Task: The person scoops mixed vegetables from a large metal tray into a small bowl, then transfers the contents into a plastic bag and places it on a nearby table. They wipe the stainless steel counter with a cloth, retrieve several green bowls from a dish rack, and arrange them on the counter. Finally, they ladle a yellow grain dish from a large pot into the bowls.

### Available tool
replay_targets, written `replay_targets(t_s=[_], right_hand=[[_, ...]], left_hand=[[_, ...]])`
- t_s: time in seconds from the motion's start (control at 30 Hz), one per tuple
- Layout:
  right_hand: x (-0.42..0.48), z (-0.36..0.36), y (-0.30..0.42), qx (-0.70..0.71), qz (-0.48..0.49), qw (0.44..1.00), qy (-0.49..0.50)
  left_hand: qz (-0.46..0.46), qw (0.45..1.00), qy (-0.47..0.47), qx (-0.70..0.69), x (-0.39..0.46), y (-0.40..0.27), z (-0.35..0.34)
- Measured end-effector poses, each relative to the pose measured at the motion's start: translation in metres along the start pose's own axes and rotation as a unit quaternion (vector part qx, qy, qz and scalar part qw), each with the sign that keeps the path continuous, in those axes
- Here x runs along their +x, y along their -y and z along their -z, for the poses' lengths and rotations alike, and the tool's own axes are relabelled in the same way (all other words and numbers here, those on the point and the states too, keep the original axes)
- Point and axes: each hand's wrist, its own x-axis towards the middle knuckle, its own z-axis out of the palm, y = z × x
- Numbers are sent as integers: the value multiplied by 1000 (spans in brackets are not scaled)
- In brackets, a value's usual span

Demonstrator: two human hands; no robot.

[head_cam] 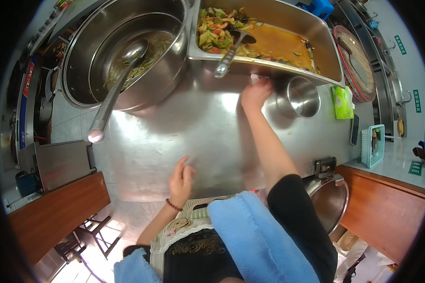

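My right hand [256,93] reaches across the stainless steel table [205,141] to the front wall of a deep steel food pan [269,63]. Its fingers close on a crumpled white tissue [255,78]. Just right of that hand stands a steel cup [303,97]. Cooked vegetables [216,32] and orange broth lie in the pan, with a serving spoon [230,56] resting over its front rim. Near the table's front edge, my left hand [181,179] holds nothing, its fingers partly spread above the surface.
A large steel pot [156,92] with a long ladle [115,88] leaning over its rim stands at the left. Toward the right are a green tissue pack [343,102], a phone [354,130], a round chopping board [357,67] with a cleaver [356,65], and a plastic basket [372,145].
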Motion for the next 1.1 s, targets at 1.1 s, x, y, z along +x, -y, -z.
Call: replay_targets(t_s=[1.1], right_hand=[[-88, 164, -164, -22, 163, 964, 211]], left_hand=[[-58, 988, 93, 113, -24, 27, 48]])
